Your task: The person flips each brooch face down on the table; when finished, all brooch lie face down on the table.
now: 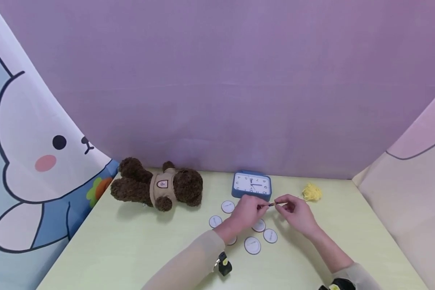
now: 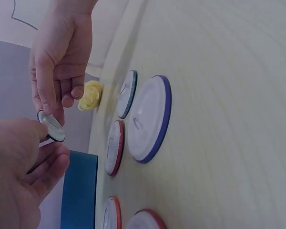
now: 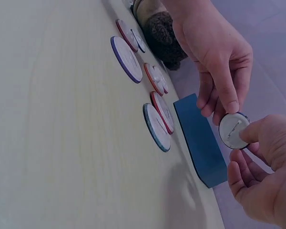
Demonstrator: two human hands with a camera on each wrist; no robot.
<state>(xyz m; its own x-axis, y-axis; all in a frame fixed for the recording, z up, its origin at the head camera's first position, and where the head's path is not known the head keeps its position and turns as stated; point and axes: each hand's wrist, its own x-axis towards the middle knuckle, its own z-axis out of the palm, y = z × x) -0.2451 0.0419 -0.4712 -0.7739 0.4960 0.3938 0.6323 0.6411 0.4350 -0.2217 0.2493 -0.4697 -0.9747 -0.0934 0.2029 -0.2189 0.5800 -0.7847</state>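
A small round pin-back badge [image 3: 232,132] is held up between the two hands, its white back and pin showing in the right wrist view. My left hand [image 1: 247,211] pinches one edge of it between thumb and fingers. On the opposite edge, my right hand [image 1: 296,213] pinches it the same way. Below the hands, several more badges [image 1: 252,245] lie back side up on the table, with coloured rims in red, blue and green. Just behind the hands stands a blue alarm clock [image 1: 252,183], its dial upside down in the head view.
A brown teddy bear [image 1: 162,184] in a beige top lies on its back at the left rear of the pale table [image 1: 137,245]. A yellow fluffy ball [image 1: 312,192] sits at the right rear. Purple cloth [image 1: 217,88] hangs behind the table.
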